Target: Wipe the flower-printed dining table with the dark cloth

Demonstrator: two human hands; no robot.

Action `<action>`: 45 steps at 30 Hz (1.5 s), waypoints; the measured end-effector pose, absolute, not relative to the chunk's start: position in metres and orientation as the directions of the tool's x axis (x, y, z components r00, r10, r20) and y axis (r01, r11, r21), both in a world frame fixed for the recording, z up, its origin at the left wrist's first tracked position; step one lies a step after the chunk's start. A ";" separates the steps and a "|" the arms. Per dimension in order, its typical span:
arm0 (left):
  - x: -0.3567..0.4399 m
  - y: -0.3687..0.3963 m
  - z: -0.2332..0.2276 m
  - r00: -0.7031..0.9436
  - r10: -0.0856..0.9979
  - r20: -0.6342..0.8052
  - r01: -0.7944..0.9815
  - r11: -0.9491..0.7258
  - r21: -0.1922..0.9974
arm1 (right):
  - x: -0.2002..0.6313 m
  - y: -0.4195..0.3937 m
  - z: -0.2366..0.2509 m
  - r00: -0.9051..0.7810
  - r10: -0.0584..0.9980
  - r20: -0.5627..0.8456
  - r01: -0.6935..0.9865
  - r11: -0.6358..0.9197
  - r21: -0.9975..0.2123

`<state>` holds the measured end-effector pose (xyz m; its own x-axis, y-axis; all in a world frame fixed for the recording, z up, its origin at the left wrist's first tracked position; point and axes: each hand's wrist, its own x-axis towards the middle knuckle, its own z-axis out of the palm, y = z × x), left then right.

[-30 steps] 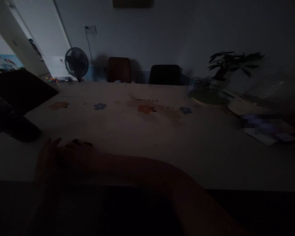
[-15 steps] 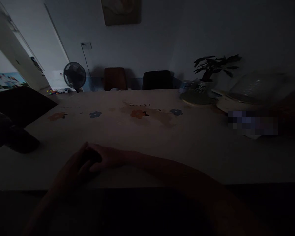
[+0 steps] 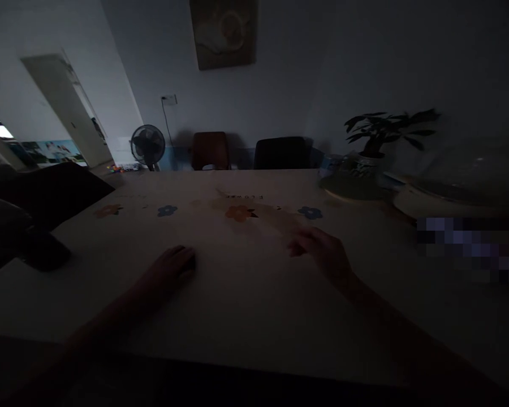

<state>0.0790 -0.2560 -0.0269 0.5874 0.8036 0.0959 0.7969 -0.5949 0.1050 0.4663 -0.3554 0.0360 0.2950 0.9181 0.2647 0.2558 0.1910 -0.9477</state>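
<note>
While both hands lie empty | left (image 3: 169,268), right (image 3: 322,251) spread on tablecloth (image 3: 246,294)

bench (image 3: 246,294): wide, pale top in dim light, printed with small flowers
flower print (image 3: 239,212): an orange bloom near the middle, blue ones to either side of it
left edge: a dark rounded object (image 3: 42,255) lies on the corner, too dim to tell what
far right: a potted plant (image 3: 365,164) stands on a round tray
right edge: a pale plate (image 3: 419,202) under a clear domed cover (image 3: 470,169)
hands: left hand (image 3: 172,268) rests palm down on the top; right hand (image 3: 324,251) just above or on it, hard to tell which
</note>
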 end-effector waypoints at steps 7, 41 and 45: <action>0.108 -0.148 -0.003 0.494 0.869 0.045 0.866 -0.496 0.061 | 0.470 -0.364 0.028 0.217 0.935 0.282 0.402 0.177 -0.899; 0.025 -0.142 -0.011 0.463 0.884 0.060 0.881 -0.466 0.078 | 0.488 -0.378 0.023 0.145 0.914 0.379 0.781 0.130 -0.611; -0.016 -0.245 -0.032 0.469 0.876 0.109 0.876 -0.477 0.071 | 0.483 -0.381 0.024 0.129 0.903 0.409 0.768 0.170 -0.617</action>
